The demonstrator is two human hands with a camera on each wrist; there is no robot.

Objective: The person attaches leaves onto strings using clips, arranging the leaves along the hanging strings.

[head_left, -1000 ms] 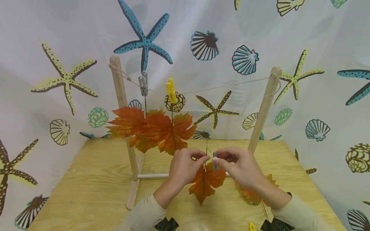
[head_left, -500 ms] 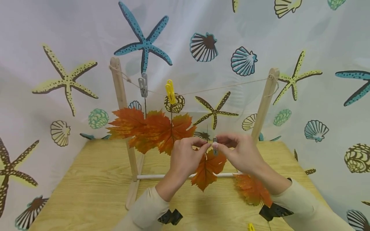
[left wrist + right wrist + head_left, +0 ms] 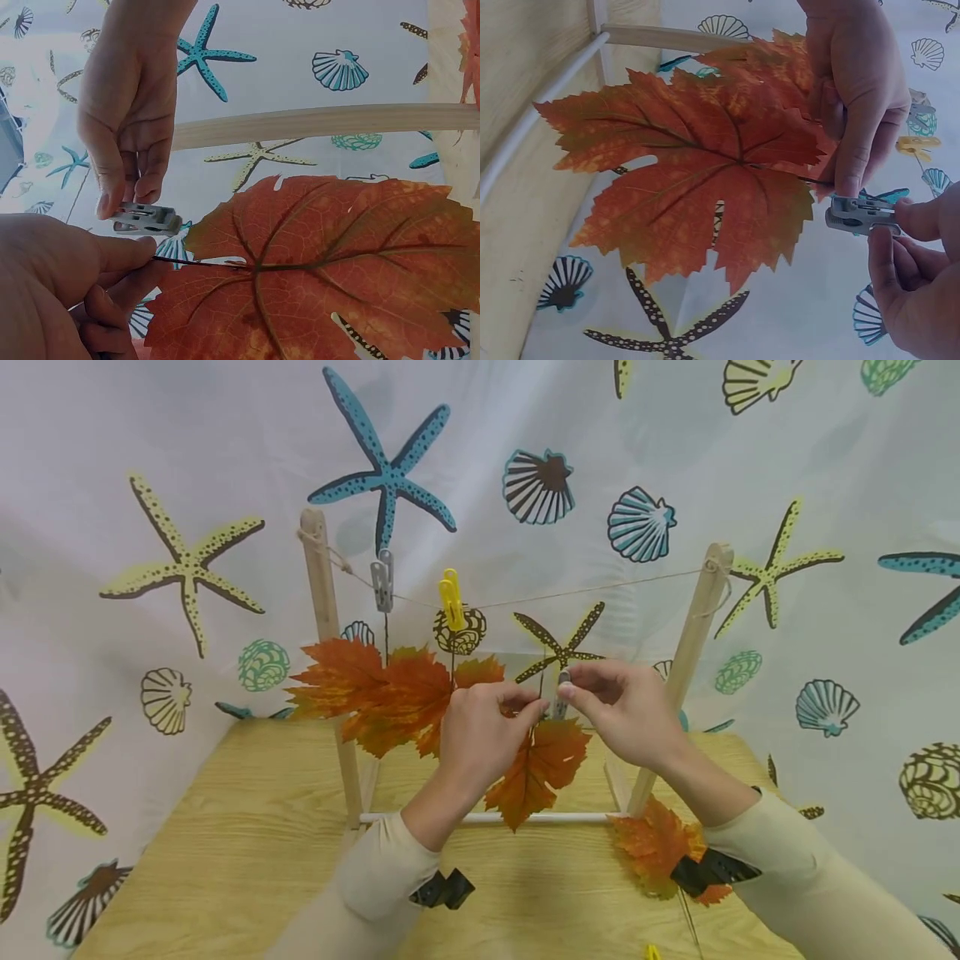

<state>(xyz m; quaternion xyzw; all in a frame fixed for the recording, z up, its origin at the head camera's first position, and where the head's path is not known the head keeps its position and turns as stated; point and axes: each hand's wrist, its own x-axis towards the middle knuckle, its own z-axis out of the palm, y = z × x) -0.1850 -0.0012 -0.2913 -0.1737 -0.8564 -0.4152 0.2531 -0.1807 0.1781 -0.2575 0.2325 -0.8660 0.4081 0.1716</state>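
On the string (image 3: 600,587) between two posts, a grey peg (image 3: 383,581) and a yellow peg (image 3: 452,599) near the left post (image 3: 324,602) each hold an orange leaf. Just right of them, the left hand (image 3: 480,735) pinches the stem (image 3: 196,262) of a third leaf (image 3: 536,768), which hangs above the table (image 3: 225,843) under the string. The right hand (image 3: 618,710) pinches a small grey clip (image 3: 857,214) between thumb and fingers, just beside the stem's top. Another leaf (image 3: 652,847) lies on the table near the right post (image 3: 693,635).
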